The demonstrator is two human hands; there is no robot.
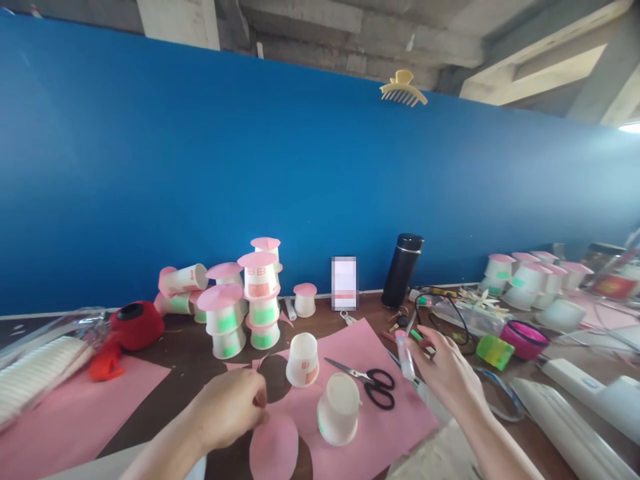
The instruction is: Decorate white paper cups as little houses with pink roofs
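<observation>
My left hand (227, 408) is closed, thumb and fingers at the upper edge of a round pink paper disc (274, 448). My right hand (447, 370) has its thumb and fingers apart, fingertips beside a clear tube with a pink cap (406, 360), perhaps glue; whether they touch it I cannot tell. A green marker (424, 343) shows between those fingers. Between my hands, a paper cup with red drawing (302, 360) and another paper cup (338, 410) with a green patch stand on a pink sheet (367, 357). Black-handled scissors (377, 387) lie open-bladed beside them.
Stacked cups with pink paper tops (263, 300) stand at the back left, near a red tape dispenser (135, 327). A black flask (403, 270) and a phone-like screen (345, 283) stand by the blue partition (300, 167). More pink-topped cups (530, 277) are at right.
</observation>
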